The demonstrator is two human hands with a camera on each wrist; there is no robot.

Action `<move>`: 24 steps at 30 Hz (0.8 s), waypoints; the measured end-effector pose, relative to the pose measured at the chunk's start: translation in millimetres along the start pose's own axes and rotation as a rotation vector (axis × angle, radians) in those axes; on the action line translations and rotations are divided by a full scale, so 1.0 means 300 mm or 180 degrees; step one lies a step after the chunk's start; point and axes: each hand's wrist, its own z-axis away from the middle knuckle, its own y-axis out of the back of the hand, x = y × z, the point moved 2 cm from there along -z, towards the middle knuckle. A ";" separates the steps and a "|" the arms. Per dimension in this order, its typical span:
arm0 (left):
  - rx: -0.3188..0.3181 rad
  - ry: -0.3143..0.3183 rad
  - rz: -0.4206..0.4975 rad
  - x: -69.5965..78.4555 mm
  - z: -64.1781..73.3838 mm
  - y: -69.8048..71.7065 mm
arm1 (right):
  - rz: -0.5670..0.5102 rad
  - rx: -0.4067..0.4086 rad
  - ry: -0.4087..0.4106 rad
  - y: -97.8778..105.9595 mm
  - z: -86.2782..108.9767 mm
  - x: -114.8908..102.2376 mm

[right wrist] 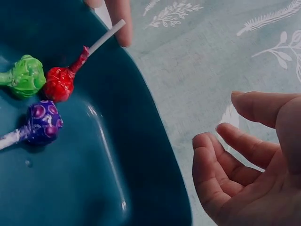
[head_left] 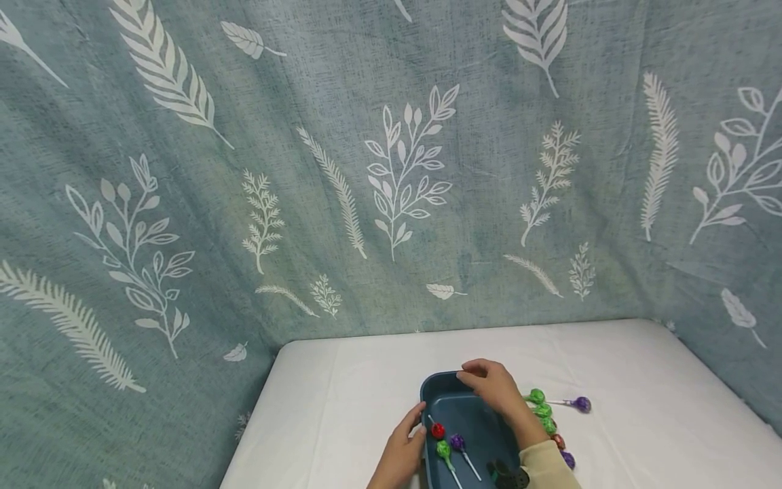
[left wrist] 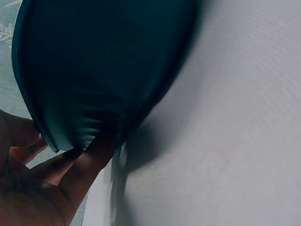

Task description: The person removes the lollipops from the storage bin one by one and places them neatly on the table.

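A dark blue tray (head_left: 467, 407) holds a red lollipop (head_left: 438, 430), a green lollipop (head_left: 443, 449) and a purple lollipop (head_left: 457, 443). My left hand (head_left: 400, 448) touches the tray's left side. In the left wrist view, that hand's fingers (left wrist: 94, 162) extend along the outer wall, with the thumb near the rim. Over the tray's far right corner is my right hand (head_left: 495, 387). The right wrist view shows this hand (right wrist: 254, 160) just beyond the rim, fingers loosely bent, nothing between them and the thumb.
Right of the tray lie several more lollipops, among them a green one (head_left: 542, 410) and a purple one (head_left: 582, 405) farther out; my right forearm partly hides this group. White cloth (head_left: 342, 394) covers the table. A patterned teal curtain (head_left: 391, 292) hangs behind.
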 end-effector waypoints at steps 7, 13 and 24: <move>0.0009 -0.0056 0.0053 -0.005 0.002 -0.001 | 0.0063 -0.0183 -0.0019 -0.036 -0.014 0.005; 0.0008 -0.0070 0.0018 0.006 0.005 -0.002 | 0.0157 -0.0377 0.0024 -0.068 -0.029 0.014; 0.0003 -0.0022 -0.0019 0.009 0.006 -0.001 | 0.0690 -0.0846 0.0250 -0.154 -0.040 0.063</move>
